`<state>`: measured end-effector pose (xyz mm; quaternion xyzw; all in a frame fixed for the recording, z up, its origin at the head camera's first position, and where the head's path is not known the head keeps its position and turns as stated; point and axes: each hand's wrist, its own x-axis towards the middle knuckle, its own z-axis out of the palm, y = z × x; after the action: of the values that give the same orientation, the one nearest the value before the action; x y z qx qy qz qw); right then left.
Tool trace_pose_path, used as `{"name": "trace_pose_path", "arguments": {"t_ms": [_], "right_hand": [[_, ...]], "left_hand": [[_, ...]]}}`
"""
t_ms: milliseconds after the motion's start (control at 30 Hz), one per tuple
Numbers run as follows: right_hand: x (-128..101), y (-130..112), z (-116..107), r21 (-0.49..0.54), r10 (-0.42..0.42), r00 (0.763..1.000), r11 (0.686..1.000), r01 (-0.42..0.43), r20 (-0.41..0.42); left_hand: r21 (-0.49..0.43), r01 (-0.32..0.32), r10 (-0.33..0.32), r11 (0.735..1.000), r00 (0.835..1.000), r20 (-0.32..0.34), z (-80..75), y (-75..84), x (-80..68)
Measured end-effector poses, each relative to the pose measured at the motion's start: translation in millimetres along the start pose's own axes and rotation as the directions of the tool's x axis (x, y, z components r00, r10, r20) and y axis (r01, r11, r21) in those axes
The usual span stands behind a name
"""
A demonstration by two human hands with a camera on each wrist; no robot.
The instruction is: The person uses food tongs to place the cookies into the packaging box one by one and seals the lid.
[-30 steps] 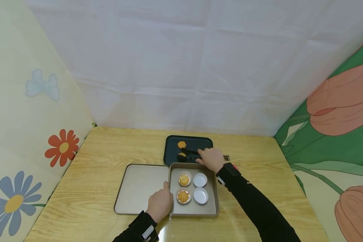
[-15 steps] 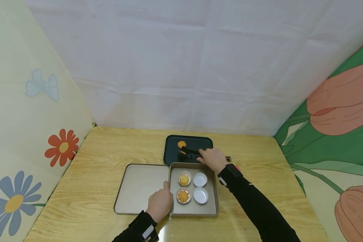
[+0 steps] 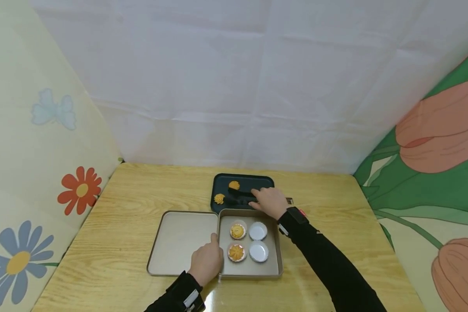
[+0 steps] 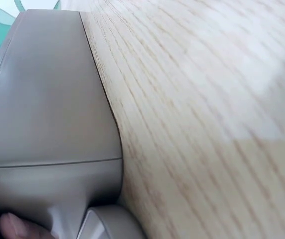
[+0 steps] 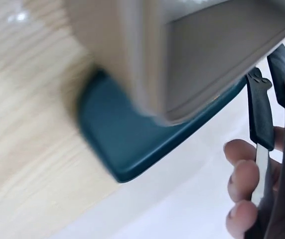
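Head view: right hand (image 3: pixel 270 202) grips black tongs (image 3: pixel 239 197) over the dark tray (image 3: pixel 265 182) at the far side of the desk (image 3: pixel 140 190); fingers curled round the handles. One cookie (image 3: pixel 234 185) lies at the tray's back, another cookie (image 3: pixel 219 199) at the tray's left edge, just off the tong tips. Half a second ago that second cookie sat between the tong tips nearer the tray middle; now it lies further left, and the right hand has shifted slightly left too. Left hand (image 3: pixel 206 261) rests on the left wall of the beige tin (image 3: pixel 274 255), unchanged, thumb up; how its fingers lie cannot be told. The tin holds two filled paper cups (image 3: pixel 237 231) on the left, two empty white cups (image 3: pixel 258 231) on the right. Tin lid (image 3: pixel 179 242) lies flat, touching the tin's left side. No readable writing or brand anywhere. Left wrist view: beige tin lid (image 4: pixel 48 99) on the wood desk (image 4: pixel 207 99), one fingertip (image 4: pixel 15 226) at its corner. Right wrist view: blurred tin corner (image 5: pixel 182 59) over the dark tray (image 5: pixel 132 144); fingers (image 5: pixel 239 184) wrapped round the tongs' handles (image 5: pixel 259 119).
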<state>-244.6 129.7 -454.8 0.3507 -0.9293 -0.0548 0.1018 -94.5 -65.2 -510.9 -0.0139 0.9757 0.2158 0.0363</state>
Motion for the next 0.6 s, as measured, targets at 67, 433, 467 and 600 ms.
{"name": "trace_pose_path", "arguments": {"t_ms": [67,433,467,600], "right_hand": [[7,-5,-4,-0.023,-0.019,1.0,1.0,0.019,0.008],[31,-13,4,-0.076,-0.037,0.996,0.996,0.042,0.078],[32,-13,3,-0.075,-0.035,0.996,0.996,0.041,0.08],[37,-17,0,-0.065,-0.044,0.993,0.997,0.051,0.108]], "left_hand": [[-0.004,0.002,-0.002,1.0,1.0,-0.011,-0.9,-0.3,-0.7],[0.008,-0.032,0.032,0.999,0.998,-0.049,-1.7,1.9,-4.0],[0.009,-0.033,0.034,0.999,0.998,-0.051,-2.0,1.9,-3.9],[0.015,-0.029,0.03,0.999,0.999,-0.045,-2.6,1.2,-2.9]]}}
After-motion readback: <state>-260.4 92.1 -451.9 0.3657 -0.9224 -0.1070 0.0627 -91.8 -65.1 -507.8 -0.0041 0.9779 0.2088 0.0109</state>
